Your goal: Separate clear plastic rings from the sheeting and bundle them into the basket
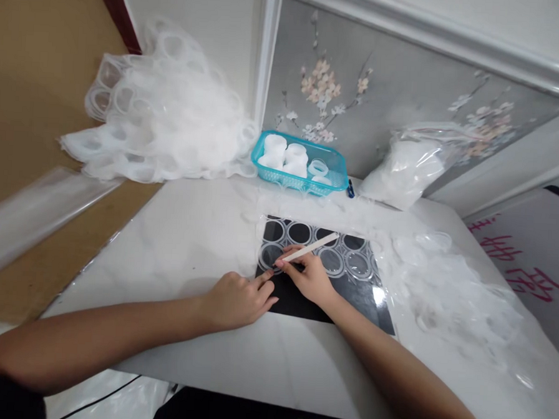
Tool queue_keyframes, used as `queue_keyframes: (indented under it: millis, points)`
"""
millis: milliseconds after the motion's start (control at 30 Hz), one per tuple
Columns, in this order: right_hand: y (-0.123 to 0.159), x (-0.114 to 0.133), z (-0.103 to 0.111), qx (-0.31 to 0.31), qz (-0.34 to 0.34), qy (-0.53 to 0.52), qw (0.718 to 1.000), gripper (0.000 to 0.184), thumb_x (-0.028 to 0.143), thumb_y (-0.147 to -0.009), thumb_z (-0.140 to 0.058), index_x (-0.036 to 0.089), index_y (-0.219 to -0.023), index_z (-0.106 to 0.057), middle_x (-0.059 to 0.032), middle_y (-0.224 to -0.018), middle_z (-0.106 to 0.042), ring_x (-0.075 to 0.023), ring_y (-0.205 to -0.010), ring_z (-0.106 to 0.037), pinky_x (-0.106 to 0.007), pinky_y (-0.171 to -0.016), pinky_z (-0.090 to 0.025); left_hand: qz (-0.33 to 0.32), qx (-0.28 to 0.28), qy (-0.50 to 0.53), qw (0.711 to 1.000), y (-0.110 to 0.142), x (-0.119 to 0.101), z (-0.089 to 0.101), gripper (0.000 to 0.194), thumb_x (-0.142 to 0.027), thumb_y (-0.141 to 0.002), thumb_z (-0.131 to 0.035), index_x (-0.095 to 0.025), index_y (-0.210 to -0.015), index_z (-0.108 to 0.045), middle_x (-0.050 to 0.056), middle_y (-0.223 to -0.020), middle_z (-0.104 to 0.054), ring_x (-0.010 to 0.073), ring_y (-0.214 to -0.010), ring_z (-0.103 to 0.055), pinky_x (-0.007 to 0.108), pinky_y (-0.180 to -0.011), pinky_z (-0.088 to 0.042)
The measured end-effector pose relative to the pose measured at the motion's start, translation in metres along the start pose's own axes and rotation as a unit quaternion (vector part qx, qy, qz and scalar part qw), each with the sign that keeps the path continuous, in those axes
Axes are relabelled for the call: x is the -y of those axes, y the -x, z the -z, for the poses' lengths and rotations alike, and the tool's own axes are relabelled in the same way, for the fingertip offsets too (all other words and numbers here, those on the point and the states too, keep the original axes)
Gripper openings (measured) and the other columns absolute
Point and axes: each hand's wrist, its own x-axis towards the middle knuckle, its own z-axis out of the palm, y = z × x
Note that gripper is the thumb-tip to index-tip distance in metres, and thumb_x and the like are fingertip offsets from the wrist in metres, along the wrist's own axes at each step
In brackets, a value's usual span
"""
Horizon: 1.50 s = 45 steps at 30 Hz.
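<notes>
My right hand (306, 276) is closed in a writing grip around a slim white pen-shaped tool (312, 247), its lower end near a ring at the left of the sheet. Whether that end is a blade or a nib is too small to tell. Under both hands lies a black mat (331, 303), with a clear plastic sheet (332, 262) bearing rows of whitish rings over its upper part. My left hand (241, 300) rests at the mat's left edge, index finger stretched toward the tool's tip and touching the sheet, the other fingers loosely bent and holding nothing.
Behind the mat stands a blue plastic basket (335, 172) with stacked white rings. A large heap of ring-cut plastic sheets (172, 116) fills the back left. More clear scraps (462, 294) spread at right, below a filled clear bag (403, 172). The white table (174, 254) meets a wall panel.
</notes>
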Motion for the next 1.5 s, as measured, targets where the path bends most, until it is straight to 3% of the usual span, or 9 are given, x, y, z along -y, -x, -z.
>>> queue_keyframes:
  millis: [233,367,433,533,567,767,1033,1300,1500]
  points:
    - [0.020,0.003,-0.001,0.043,0.165,0.160,0.972,0.020,0.020,-0.093,-0.053,0.025,-0.097,-0.072,-0.0035,-0.103,-0.076,-0.0290,-0.130,-0.049,-0.055,-0.107,-0.036,0.041,0.059,0.080,0.994,-0.005,0.003,0.005,0.032,-0.037,-0.096,-0.047,-0.013,-0.109,-0.064,0.013,-0.108,-0.071,0.0220,-0.065,-0.070,0.029,-0.046,-0.048]
    - [-0.002,0.001,0.006,0.060,0.201,0.217,0.953,0.023,0.016,-0.090,-0.055,0.030,-0.099,-0.071,-0.0008,-0.098,-0.076,-0.0271,-0.127,-0.052,-0.054,-0.114,-0.027,0.064,0.101,0.103,0.987,-0.009,0.005,0.010,0.035,-0.038,-0.097,-0.045,-0.013,-0.115,-0.062,0.010,-0.093,-0.074,0.0246,-0.072,-0.071,0.031,-0.053,-0.051]
    - [-0.028,-0.002,0.022,-0.030,0.152,0.222,0.963,0.019,0.019,-0.088,-0.056,0.029,-0.090,-0.072,-0.0023,-0.092,-0.076,-0.0282,-0.115,-0.059,-0.055,-0.111,-0.029,0.070,0.110,0.104,0.986,-0.009,0.006,0.010,0.036,-0.039,-0.097,-0.045,-0.013,-0.117,-0.061,0.011,-0.099,-0.074,0.0235,-0.073,-0.072,0.030,-0.054,-0.052]
    - [-0.053,-0.003,0.050,-0.293,0.043,0.174,0.939,0.028,0.027,-0.094,-0.046,0.021,-0.087,-0.072,-0.0092,-0.094,-0.074,-0.0274,-0.097,-0.064,-0.050,-0.095,-0.044,0.063,0.101,0.095,0.988,-0.006,0.009,0.007,0.035,-0.037,-0.098,-0.045,-0.013,-0.119,-0.060,0.011,-0.110,-0.072,0.0216,-0.072,-0.072,0.028,-0.053,-0.051]
    - [-0.051,-0.004,0.056,-0.306,0.042,0.175,0.935,0.028,0.030,-0.094,-0.046,0.020,-0.089,-0.072,-0.0100,-0.095,-0.073,-0.0284,-0.100,-0.062,-0.050,-0.095,-0.044,0.055,0.089,0.087,0.991,-0.005,0.010,0.006,0.034,-0.037,-0.098,-0.046,-0.012,-0.117,-0.060,0.012,-0.110,-0.072,0.0212,-0.070,-0.072,0.027,-0.052,-0.050]
    - [0.017,-0.010,0.045,-0.102,0.017,0.112,0.988,0.021,0.033,-0.091,-0.055,0.022,-0.084,-0.072,-0.0066,-0.088,-0.074,-0.0278,-0.100,-0.062,-0.044,-0.089,-0.047,-0.001,-0.033,0.054,0.998,-0.010,0.008,0.005,0.031,-0.035,-0.099,-0.043,-0.012,-0.107,-0.063,0.013,-0.111,-0.071,0.0191,-0.068,-0.071,0.026,-0.048,-0.047]
    - [0.023,-0.014,0.038,-0.066,-0.005,0.044,0.997,0.021,0.035,-0.090,-0.060,0.022,-0.078,-0.073,-0.0060,-0.083,-0.074,-0.0256,-0.097,-0.066,-0.042,-0.090,-0.050,0.004,0.096,0.040,0.995,-0.046,-0.025,0.020,0.037,-0.044,-0.095,-0.049,-0.012,-0.106,-0.064,0.017,-0.133,-0.058,0.0246,-0.073,-0.071,0.032,-0.052,-0.053]
    - [0.031,-0.016,0.035,-0.053,0.012,0.099,0.994,0.015,0.026,-0.090,-0.059,0.025,-0.084,-0.073,-0.0038,-0.093,-0.076,-0.0277,-0.113,-0.059,-0.050,-0.099,-0.044,0.025,0.102,0.078,0.991,-0.053,-0.028,0.007,0.035,-0.042,-0.094,-0.051,-0.012,-0.110,-0.062,0.019,-0.128,-0.061,0.0279,-0.079,-0.071,0.035,-0.057,-0.054]
    - [0.026,-0.014,0.039,-0.037,0.122,0.258,0.958,0.022,0.015,-0.087,-0.057,0.030,-0.095,-0.072,-0.0012,-0.097,-0.076,-0.0286,-0.128,-0.049,-0.058,-0.116,-0.016,0.068,0.113,0.136,0.982,-0.053,-0.026,0.007,0.039,-0.046,-0.093,-0.051,-0.013,-0.111,-0.061,0.015,-0.112,-0.069,0.0281,-0.083,-0.071,0.036,-0.066,-0.055]
